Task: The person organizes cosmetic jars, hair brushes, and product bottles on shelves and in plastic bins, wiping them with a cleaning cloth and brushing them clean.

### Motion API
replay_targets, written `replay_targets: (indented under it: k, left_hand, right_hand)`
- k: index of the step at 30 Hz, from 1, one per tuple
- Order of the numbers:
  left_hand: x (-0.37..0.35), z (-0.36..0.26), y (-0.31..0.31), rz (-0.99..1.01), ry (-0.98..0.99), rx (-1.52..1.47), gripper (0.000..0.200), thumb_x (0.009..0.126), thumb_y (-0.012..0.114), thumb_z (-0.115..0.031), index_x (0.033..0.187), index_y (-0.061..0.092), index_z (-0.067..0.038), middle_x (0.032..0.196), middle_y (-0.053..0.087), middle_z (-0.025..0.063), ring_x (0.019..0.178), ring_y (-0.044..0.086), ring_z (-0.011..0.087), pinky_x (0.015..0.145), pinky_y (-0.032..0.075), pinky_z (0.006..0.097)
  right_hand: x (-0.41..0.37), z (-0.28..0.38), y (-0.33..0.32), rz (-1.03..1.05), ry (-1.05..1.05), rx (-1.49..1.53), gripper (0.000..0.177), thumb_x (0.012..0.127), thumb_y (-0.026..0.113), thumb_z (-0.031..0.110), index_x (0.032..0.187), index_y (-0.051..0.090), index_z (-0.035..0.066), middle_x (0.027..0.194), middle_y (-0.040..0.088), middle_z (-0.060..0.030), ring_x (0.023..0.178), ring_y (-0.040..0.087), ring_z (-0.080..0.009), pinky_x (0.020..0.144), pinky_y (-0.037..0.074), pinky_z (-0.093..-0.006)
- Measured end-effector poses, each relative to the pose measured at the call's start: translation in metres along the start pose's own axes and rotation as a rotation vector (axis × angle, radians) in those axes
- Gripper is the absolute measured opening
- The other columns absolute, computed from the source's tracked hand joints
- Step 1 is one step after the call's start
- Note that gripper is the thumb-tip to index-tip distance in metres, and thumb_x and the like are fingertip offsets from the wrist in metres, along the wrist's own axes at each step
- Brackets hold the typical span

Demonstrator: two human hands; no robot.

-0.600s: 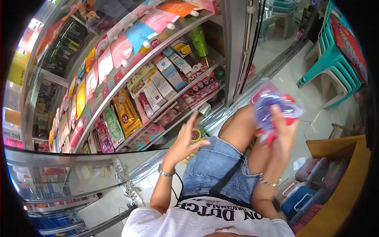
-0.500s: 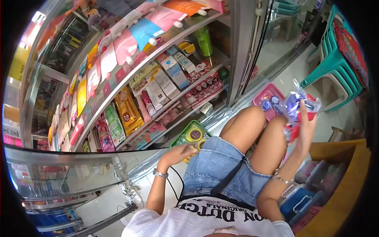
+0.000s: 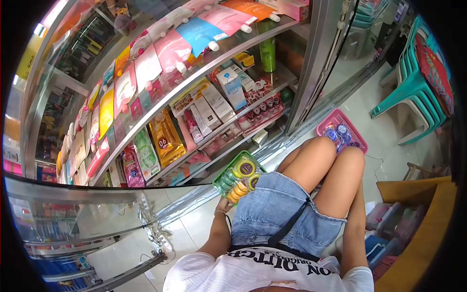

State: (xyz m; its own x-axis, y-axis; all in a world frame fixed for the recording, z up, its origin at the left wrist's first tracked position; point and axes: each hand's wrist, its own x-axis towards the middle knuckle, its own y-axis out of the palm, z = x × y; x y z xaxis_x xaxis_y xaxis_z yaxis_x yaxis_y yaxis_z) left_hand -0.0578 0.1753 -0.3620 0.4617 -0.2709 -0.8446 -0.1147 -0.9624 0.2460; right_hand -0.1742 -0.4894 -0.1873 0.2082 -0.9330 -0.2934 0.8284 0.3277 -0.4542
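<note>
My left hand (image 3: 224, 205) is down at the near corner of a green basket (image 3: 218, 179), its fingers closed at the rim and partly hidden by it. Inside the basket are round yellow-lidded containers (image 3: 243, 168), green ones and a stack of orange-yellow ones (image 3: 237, 192) in clear wrapping. My right forearm (image 3: 353, 226) runs down beside my right thigh. The leg hides my right hand. Beyond my knees, a pink basket (image 3: 359, 131) stands on the floor with several blue and purple round items (image 3: 341, 130) in clear wrap.
To the left, a glass display case holds face-mask pouches (image 3: 200, 35), boxes (image 3: 231, 88) and a gold packet (image 3: 166, 134). Stacked green chairs (image 3: 408, 80) stand at the far right. Nearer are a wooden cabinet (image 3: 428, 214) with plastic bins and a power strip (image 3: 163, 238) with cords.
My right hand, earlier raised with a clear-wrapped purple and red item, has dropped behind my leg. My left hand has moved from the yellow containers to the green basket's near corner.
</note>
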Motion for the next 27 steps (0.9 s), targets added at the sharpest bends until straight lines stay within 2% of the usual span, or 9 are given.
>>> replay_targets:
  k: [3, 6, 10, 15, 18, 21, 23, 26, 27]
  left_hand:
    - [0.005, 0.009, 0.009, -0.073, -0.053, -0.168, 0.073, 0.069, 0.042, 0.008, 0.131, 0.025, -0.027, 0.11, 0.048, 0.0079, 0.093, 0.051, 0.0213, 0.075, 0.046, 0.0496]
    - [0.034, 0.042, -0.015, 0.031, 0.133, -0.075, 0.073, 0.068, 0.039, 0.009, 0.131, 0.025, -0.027, 0.107, 0.049, 0.0076, 0.084, 0.054, 0.0222, 0.066, 0.05, 0.0483]
    - [0.016, 0.041, 0.0, 0.051, 0.263, -0.138, 0.072, 0.067, 0.038, 0.008, 0.129, 0.026, -0.026, 0.102, 0.052, 0.0074, 0.072, 0.055, 0.0193, 0.056, 0.052, 0.042]
    - [0.005, 0.029, 0.011, 0.018, 0.29, -0.232, 0.071, 0.066, 0.037, 0.008, 0.129, 0.027, -0.024, 0.098, 0.053, 0.0084, 0.064, 0.052, 0.0163, 0.053, 0.052, 0.0402]
    - [0.016, 0.03, 0.009, 0.098, 0.136, -0.269, 0.065, 0.067, 0.036, 0.009, 0.125, 0.031, -0.019, 0.091, 0.053, 0.0077, 0.052, 0.047, 0.0129, 0.043, 0.047, 0.0312]
    - [0.034, 0.04, -0.003, 0.186, 0.086, -0.292, 0.06, 0.066, 0.037, 0.009, 0.121, 0.034, -0.017, 0.084, 0.052, 0.0066, 0.048, 0.045, 0.0122, 0.039, 0.04, 0.027]
    - [0.031, 0.045, 0.0, 0.227, 0.044, -0.301, 0.058, 0.066, 0.038, 0.009, 0.119, 0.035, -0.015, 0.081, 0.052, 0.006, 0.046, 0.044, 0.0119, 0.037, 0.036, 0.0249]
    - [0.009, 0.028, 0.023, 0.077, 0.294, 0.127, 0.048, 0.067, 0.041, 0.009, 0.111, 0.04, -0.01, 0.07, 0.049, 0.0035, 0.042, 0.041, 0.0102, 0.034, 0.027, 0.0242]
    - [0.014, 0.036, 0.014, 0.073, 0.284, 0.128, 0.048, 0.067, 0.041, 0.009, 0.111, 0.04, -0.01, 0.07, 0.049, 0.0035, 0.042, 0.041, 0.0102, 0.034, 0.027, 0.0242]
  right_hand:
    - [-0.008, 0.005, -0.013, 0.02, 0.035, 0.139, 0.036, 0.085, 0.053, 0.033, 0.109, 0.053, 0.007, 0.098, 0.06, -0.0087, 0.083, 0.057, -0.0182, 0.076, 0.045, -0.0328]
    - [0.002, 0.012, -0.017, 0.042, 0.074, 0.293, 0.036, 0.085, 0.052, 0.033, 0.11, 0.053, 0.007, 0.097, 0.06, -0.0087, 0.084, 0.057, -0.0187, 0.076, 0.045, -0.0334]
    - [-0.043, -0.007, -0.038, 0.062, 0.097, 0.5, 0.036, 0.085, 0.052, 0.033, 0.11, 0.054, 0.007, 0.097, 0.06, -0.0086, 0.084, 0.057, -0.0193, 0.077, 0.045, -0.0341]
    - [-0.079, -0.03, -0.053, 0.107, 0.171, 0.74, 0.036, 0.085, 0.051, 0.033, 0.11, 0.054, 0.008, 0.097, 0.06, -0.0086, 0.084, 0.057, -0.0201, 0.077, 0.045, -0.035]
    - [-0.048, 0.0, -0.032, 0.153, 0.212, 0.876, 0.036, 0.085, 0.051, 0.033, 0.111, 0.054, 0.008, 0.097, 0.06, -0.0086, 0.085, 0.057, -0.0206, 0.078, 0.045, -0.0355]
    - [-0.107, -0.02, -0.049, 0.17, 0.246, 1.002, 0.036, 0.085, 0.05, 0.033, 0.111, 0.054, 0.008, 0.097, 0.06, -0.0086, 0.085, 0.057, -0.021, 0.078, 0.045, -0.036]
    - [-0.108, -0.031, -0.063, 0.158, 0.268, 1.033, 0.036, 0.085, 0.05, 0.033, 0.111, 0.054, 0.009, 0.097, 0.06, -0.0086, 0.085, 0.057, -0.0212, 0.078, 0.045, -0.0362]
    - [-0.066, -0.089, -0.097, 0.34, 0.097, 1.202, 0.034, 0.084, 0.05, 0.027, 0.114, 0.053, 0.011, 0.099, 0.059, -0.0067, 0.085, 0.056, -0.0229, 0.08, 0.045, -0.0377]
    - [-0.062, -0.097, -0.103, 0.335, 0.105, 1.197, 0.034, 0.084, 0.05, 0.027, 0.114, 0.053, 0.011, 0.099, 0.059, -0.0067, 0.085, 0.056, -0.0229, 0.08, 0.045, -0.0377]
